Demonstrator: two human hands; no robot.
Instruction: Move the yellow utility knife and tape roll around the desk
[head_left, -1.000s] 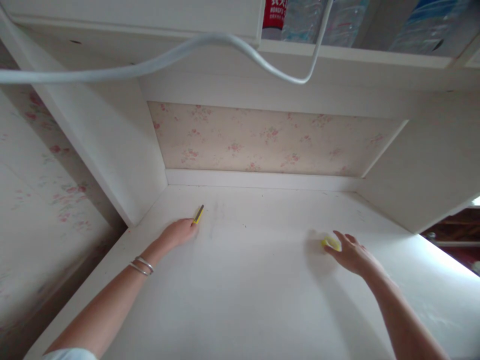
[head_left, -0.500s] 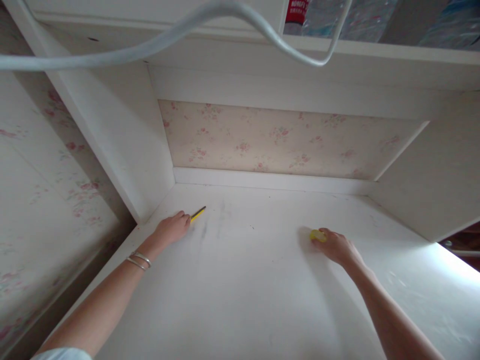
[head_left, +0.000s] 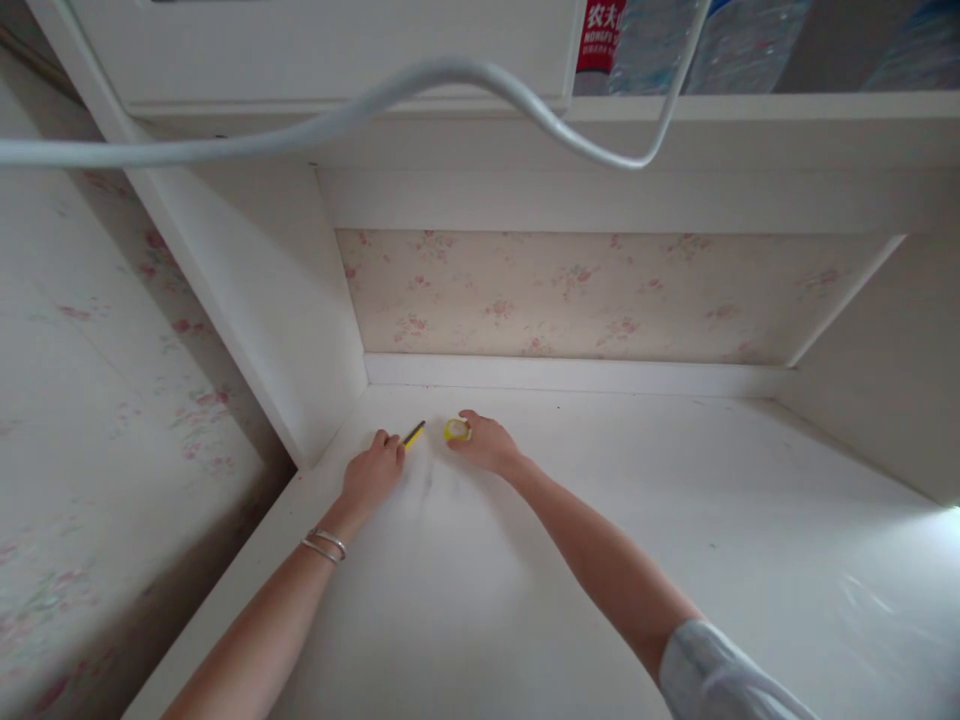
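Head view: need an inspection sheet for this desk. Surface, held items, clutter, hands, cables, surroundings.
Surface: white desk top, a faint grey smudge near the hands.
Held items: yellow-and-black pen in the left hand; small yellow roll under the right fingers. The two lie close together, near the back left corner.
Clutter: nothing seen on the desk.
Hands: left hand closed around the pen, bracelets on its wrist; right hand gripping the roll.
Cables: white cable hanging in a loop across the top of the view.
Surroundings: floral wallpaper behind; water bottles on the shelf above.
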